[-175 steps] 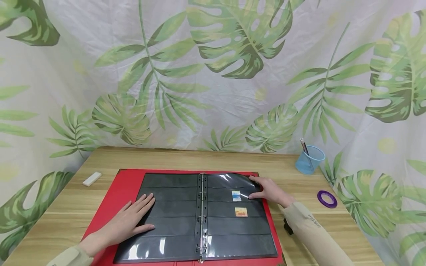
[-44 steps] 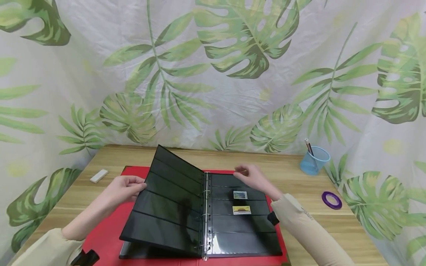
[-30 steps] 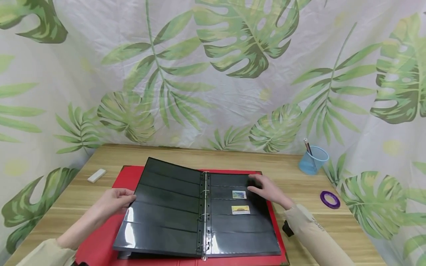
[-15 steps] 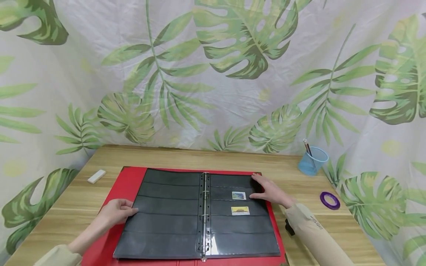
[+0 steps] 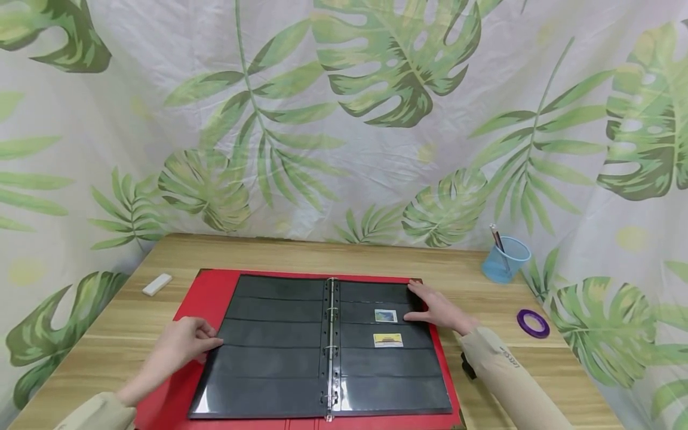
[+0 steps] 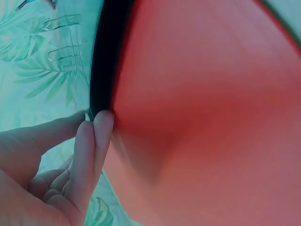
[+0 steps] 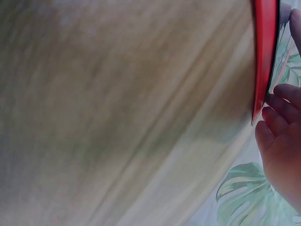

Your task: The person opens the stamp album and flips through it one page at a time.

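A red ring-binder stamp album (image 5: 206,295) lies open on the table, black pocket pages on both sides of its metal rings (image 5: 331,358). On the right page (image 5: 392,363) sit a blue-green stamp (image 5: 386,316) and, below it, a yellow stamp (image 5: 388,340). My left hand (image 5: 181,341) pinches the outer edge of the left page (image 5: 274,334); the left wrist view has thumb and fingers at the black page edge (image 6: 104,61). My right hand (image 5: 438,307) rests at the right page's upper outer corner, fingers spread and loosely bent, beside the red cover edge (image 7: 265,52).
A white eraser-like block (image 5: 157,285) lies at the table's left. At the right stand a blue mesh pen cup (image 5: 502,266) with pencils and, nearer, a purple tape roll (image 5: 533,323). A leaf-print curtain (image 5: 344,149) hangs behind the wooden table (image 5: 301,248).
A page has been turned over to the left and lowered flat by my left hand. Different stamps now show on the right. My right hand has moved back to the page's outer corner.
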Demonstrator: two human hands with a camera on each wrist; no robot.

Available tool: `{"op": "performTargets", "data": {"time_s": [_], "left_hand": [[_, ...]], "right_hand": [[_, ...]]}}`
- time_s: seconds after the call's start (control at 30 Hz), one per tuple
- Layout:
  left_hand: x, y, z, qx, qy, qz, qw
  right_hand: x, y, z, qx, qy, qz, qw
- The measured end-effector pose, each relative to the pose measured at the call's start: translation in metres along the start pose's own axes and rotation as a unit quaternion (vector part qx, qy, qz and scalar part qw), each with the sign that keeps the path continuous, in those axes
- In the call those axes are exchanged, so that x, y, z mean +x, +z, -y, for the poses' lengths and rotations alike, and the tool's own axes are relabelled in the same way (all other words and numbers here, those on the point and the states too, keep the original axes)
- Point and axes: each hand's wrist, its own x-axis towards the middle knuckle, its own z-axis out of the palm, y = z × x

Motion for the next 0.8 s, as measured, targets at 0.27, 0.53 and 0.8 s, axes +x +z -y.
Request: {"op": "performTargets", "data": {"time_s": [0.27, 0.53, 0.8], "left_hand": [[0.000, 0.014, -0.002, 0.121, 0.147, -0.141, 0.9716], [0.003, 0.033, 0.007, 0.187, 0.287, -0.103, 0.9339], [-0.002, 0.040, 0.014, 0.230, 0.285, -0.024, 0.9302]], "right_hand": [[0.001, 0.001, -0.001, -0.009, -0.012, -0.003, 0.9999], [0.000, -0.002, -0.001, -0.014, -0.009, 0.010, 0.9998], [0.000, -0.002, -0.002, -0.013, -0.002, 0.025, 0.9996]]}}
